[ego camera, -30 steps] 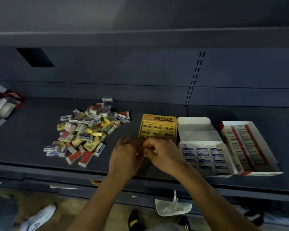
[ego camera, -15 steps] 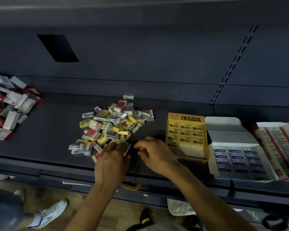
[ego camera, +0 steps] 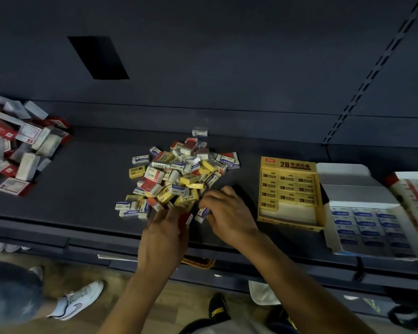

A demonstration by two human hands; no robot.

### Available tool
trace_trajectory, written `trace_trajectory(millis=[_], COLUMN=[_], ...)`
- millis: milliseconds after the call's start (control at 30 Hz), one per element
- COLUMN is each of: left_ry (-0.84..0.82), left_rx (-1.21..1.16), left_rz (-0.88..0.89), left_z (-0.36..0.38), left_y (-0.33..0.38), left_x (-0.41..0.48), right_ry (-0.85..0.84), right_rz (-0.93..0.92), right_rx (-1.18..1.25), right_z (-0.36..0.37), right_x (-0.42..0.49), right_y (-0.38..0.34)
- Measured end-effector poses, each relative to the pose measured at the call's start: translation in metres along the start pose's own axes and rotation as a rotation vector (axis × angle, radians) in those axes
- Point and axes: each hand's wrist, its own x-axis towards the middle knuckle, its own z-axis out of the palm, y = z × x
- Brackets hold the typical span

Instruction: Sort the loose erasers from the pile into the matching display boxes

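- Far left of dark shelf [ego camera: 77, 189]: a separate heap of larger red-and-white cartons [ego camera: 22, 150], well apart from the work area.
- Centre: pile of loose erasers [ego camera: 179, 174], mixed yellow, blue-and-white and red-and-white sleeves, lying jumbled on the shelf.
- Left hand [ego camera: 164, 235] at the near edge of the pile, fingers curled around a red-and-white eraser [ego camera: 188, 219]; only the end of it shows past the fingers.
- Right hand [ego camera: 227, 213] just beside the left, at the pile's near right corner; fingertips pinch a blue-and-white eraser [ego camera: 202, 212] against the shelf.
- Right of the hands: yellow display box [ego camera: 287, 191], open, rows of yellow erasers filled at the back, its front row largely bare.
- Next right, touching it: blue-and-white display box [ego camera: 372, 218], lid folded back, rows of blue-labelled erasers.
- Frame edge: red-and-white display box [ego camera: 415, 194], only partly in view.
- Floor below: a white sneaker [ego camera: 75, 302].
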Motion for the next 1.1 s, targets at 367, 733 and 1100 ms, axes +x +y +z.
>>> trace_trajectory(millis=[367, 733, 1100], left_ry=[0.008, -0.203, -0.185], left_rx=[-0.421, -0.960, -0.667], left_rz=[-0.092, -0.286, -0.088], left_z=[-0.003, -0.005, 0.018], left_y=[0.001, 0.045, 0.090], left_x=[0.004, 0.019, 0.030], right_ry=[0.045, 0.168, 0.231], right_rz=[0.082, 0.144, 0.210], right_rx=[0.159, 0.174, 0.197], right_z=[-0.006, -0.042, -0.070], right_x=[-0.016, -0.041, -0.077], right_y=[0.007, 0.030, 0.071])
